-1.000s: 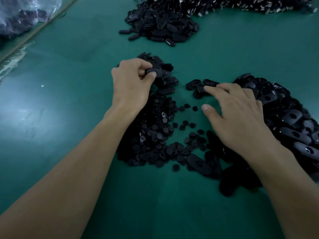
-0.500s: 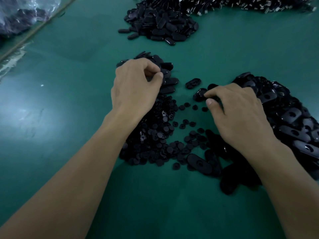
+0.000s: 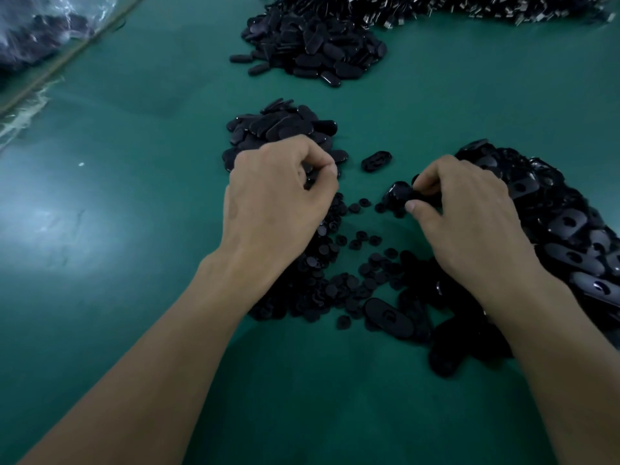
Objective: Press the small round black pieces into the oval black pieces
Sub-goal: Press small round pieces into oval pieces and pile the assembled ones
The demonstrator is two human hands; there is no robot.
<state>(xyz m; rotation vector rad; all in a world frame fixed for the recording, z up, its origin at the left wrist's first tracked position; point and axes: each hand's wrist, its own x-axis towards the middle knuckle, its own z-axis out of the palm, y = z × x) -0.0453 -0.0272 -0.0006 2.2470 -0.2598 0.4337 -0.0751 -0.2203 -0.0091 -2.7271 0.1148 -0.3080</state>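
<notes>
Small round black pieces [image 3: 339, 283] lie heaped and scattered on the green table between my hands. A big pile of oval black pieces [image 3: 557, 216] spreads along the right. My right hand [image 3: 469, 216] pinches one oval piece [image 3: 397, 193] between thumb and fingers, just above the scattered round ones. My left hand [image 3: 278, 196] hovers with curled fingers at the upper edge of the round pieces, thumb against forefinger, seemingly pinching a small round piece [image 3: 308, 184]. Right behind it sits a smaller heap of oval pieces [image 3: 281, 125].
One lone oval piece [image 3: 376, 160] lies between the hands and another [image 3: 385, 313] near the front. A further oval heap [image 3: 312, 45] and a band of small parts [image 3: 486, 8] sit at the back. A plastic bag [image 3: 37, 28] lies beyond the table edge, top left.
My left hand let go of an oval piece on the heap behind it and drew back over the round pieces. My right hand closed on an oval piece and lifted it.
</notes>
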